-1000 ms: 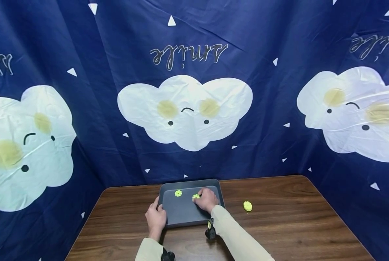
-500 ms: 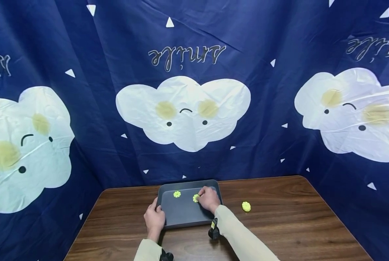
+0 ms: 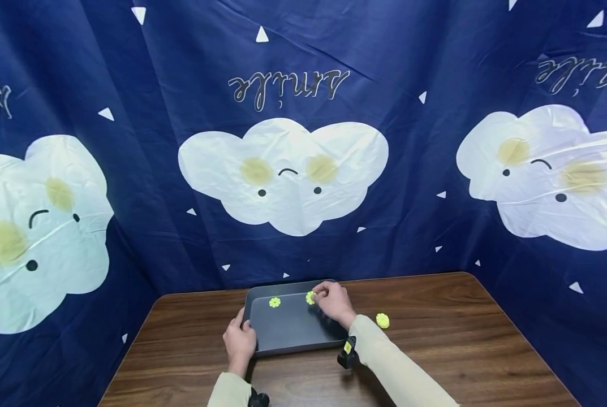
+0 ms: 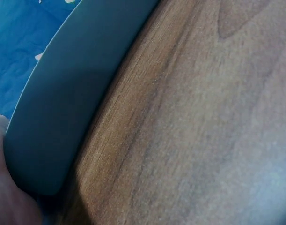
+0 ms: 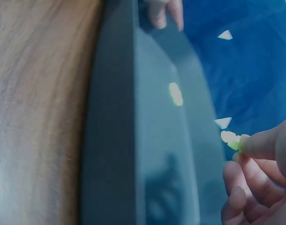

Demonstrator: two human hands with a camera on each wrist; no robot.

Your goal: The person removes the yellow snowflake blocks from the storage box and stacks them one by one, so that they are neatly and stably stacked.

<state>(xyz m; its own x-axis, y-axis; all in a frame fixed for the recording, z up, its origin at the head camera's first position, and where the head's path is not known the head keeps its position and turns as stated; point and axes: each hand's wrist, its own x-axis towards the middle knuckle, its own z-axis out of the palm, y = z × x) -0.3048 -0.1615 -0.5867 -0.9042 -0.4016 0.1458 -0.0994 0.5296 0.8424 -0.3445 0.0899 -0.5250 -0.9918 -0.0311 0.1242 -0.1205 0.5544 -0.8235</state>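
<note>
In the head view a dark grey rectangular tray (image 3: 293,330) stands on the table. My left hand (image 3: 239,342) grips its left side, with the thumb at the rim. In the right wrist view, my right hand (image 5: 257,173) pinches a yellow-green flower-shaped disc (image 5: 231,139) between thumb and fingertip, raised above the tray bottom. This disc shows in the head view over the far right part of the tray, beside my right hand (image 3: 334,302). Another such disc (image 3: 275,302) lies flat in the tray at the far left. The left wrist view shows the tray's outer wall (image 4: 72,84).
To the right of the tray, a small yellow-green stack of discs (image 3: 382,320) sits on the brown wooden table (image 3: 446,333). A dark blue curtain (image 3: 303,254) printed with white clouds hangs behind the table's far edge and along both sides.
My right hand has drawn the pinched disc away from the tray's middle, up and to the right. My left hand keeps its hold on the tray. The head view has shifted slightly.
</note>
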